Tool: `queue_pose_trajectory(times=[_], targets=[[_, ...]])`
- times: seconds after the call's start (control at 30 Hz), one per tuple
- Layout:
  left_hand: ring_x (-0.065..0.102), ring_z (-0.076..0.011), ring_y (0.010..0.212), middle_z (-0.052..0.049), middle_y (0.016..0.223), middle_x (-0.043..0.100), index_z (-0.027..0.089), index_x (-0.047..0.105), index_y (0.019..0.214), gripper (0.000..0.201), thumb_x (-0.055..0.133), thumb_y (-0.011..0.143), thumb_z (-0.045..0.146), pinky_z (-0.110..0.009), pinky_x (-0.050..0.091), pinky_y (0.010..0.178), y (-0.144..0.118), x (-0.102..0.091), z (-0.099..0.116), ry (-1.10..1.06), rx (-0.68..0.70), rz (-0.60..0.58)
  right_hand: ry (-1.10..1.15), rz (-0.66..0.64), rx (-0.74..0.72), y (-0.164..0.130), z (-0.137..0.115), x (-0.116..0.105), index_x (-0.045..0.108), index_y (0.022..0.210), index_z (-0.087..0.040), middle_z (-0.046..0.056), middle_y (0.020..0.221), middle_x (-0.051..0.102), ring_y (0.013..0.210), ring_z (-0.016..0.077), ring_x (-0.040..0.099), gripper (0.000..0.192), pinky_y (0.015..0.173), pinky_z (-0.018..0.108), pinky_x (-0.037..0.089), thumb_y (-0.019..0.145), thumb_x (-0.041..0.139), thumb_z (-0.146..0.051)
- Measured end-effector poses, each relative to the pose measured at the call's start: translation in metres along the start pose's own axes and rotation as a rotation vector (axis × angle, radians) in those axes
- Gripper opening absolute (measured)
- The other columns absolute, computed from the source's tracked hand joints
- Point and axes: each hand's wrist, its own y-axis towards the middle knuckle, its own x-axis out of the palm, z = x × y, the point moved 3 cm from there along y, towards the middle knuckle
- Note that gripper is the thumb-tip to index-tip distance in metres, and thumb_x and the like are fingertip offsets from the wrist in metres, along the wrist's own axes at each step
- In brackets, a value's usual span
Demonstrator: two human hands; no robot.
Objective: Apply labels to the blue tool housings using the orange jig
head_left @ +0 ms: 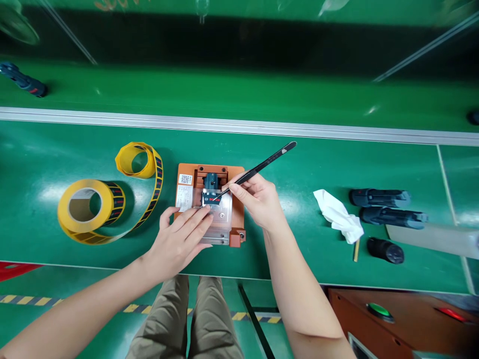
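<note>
Orange rectangular fixture plate (pixel 239 174) at frame centre on green table (pixel 318 164). Small dark blue-grey part with red label (pixel 211 192) seated in it, under clear plastic cover (pixel 220 224).

Left hand (pixel 179 242) just below-left of part, flat and open, fingertips pressing cover, gripping nothing.

Right hand (pixel 258 199) just right of part, pinched closed on slim black tweezers (pixel 262 164); tip touches part's label, handle slants toward upper right.

Yellow label-tape roll (pixel 88 209) at left. White crumpled cloth (pixel 339 214) and 3 black cylindrical housings (pixel 389 217) at right.
</note>
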Motion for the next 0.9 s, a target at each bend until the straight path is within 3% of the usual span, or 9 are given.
queue_pose_trajectory(times=[0.6, 0.67, 0.73, 0.8, 0.9], targets=[[0.059, -0.0318, 0.118, -0.014, 0.147, 0.058, 0.014, 0.051, 0.143, 0.060, 0.069, 0.088, 0.030, -0.045, 0.035, 0.092, 0.014, -0.004, 0.000, 0.025, -0.009, -0.115, -0.050, -0.029, 0.056, 0.006, -0.001, 0.000, 0.065, 0.098, -0.023, 0.003, 0.091, 0.074, 0.087, 0.0206, 0.071, 0.026, 0.081, 0.037, 0.058, 0.088, 0.072, -0.047], [0.060, -0.0316, 0.114, -0.015, 0.145, 0.059, 0.012, 0.052, 0.142, 0.060, 0.068, 0.086, 0.024, -0.045, 0.035, 0.091, 0.017, -0.006, 0.006, 0.051, -0.017, -0.135, 0.006, 0.046, 0.054, 0.008, -0.002, 0.001, 0.065, 0.098, -0.024, 0.003, 0.091, 0.074, 0.088, 0.0207, 0.071, 0.029, 0.083, 0.038, 0.059, 0.086, 0.073, -0.048], [0.061, -0.0309, 0.111, -0.016, 0.144, 0.060, 0.011, 0.052, 0.142, 0.059, 0.068, 0.086, 0.022, -0.046, 0.036, 0.091, 0.020, -0.007, 0.010, 0.080, -0.027, -0.156, 0.078, 0.208, 0.007, 0.007, -0.005, -0.004, 0.063, 0.099, -0.025, 0.003, 0.093, 0.072, 0.090, 0.0205, 0.071, 0.028, 0.085, 0.038, 0.059, 0.087, 0.072, -0.048], [0.059, -0.0322, 0.115, -0.016, 0.143, 0.060, 0.013, 0.052, 0.142, 0.062, 0.071, 0.087, 0.032, -0.047, 0.036, 0.095, 0.024, -0.007, 0.010, 0.053, -0.053, -0.139, 0.098, 0.366, -0.065, 0.002, -0.010, -0.012, 0.061, 0.101, -0.028, 0.003, 0.095, 0.069, 0.094, 0.0201, 0.070, 0.022, 0.088, 0.039, 0.059, 0.091, 0.067, -0.047], [0.049, -0.0382, 0.128, -0.017, 0.143, 0.058, 0.019, 0.043, 0.149, 0.081, 0.071, 0.083, 0.055, -0.053, 0.036, 0.102, 0.030, -0.003, -0.007, -0.066, -0.226, -0.016, -0.071, 0.469, -0.110, -0.011, -0.012, -0.028, 0.059, 0.112, -0.031, 0.004, 0.102, 0.064, 0.094, 0.0207, 0.067, 0.020, 0.091, 0.041, 0.056, 0.097, 0.058, -0.044]])
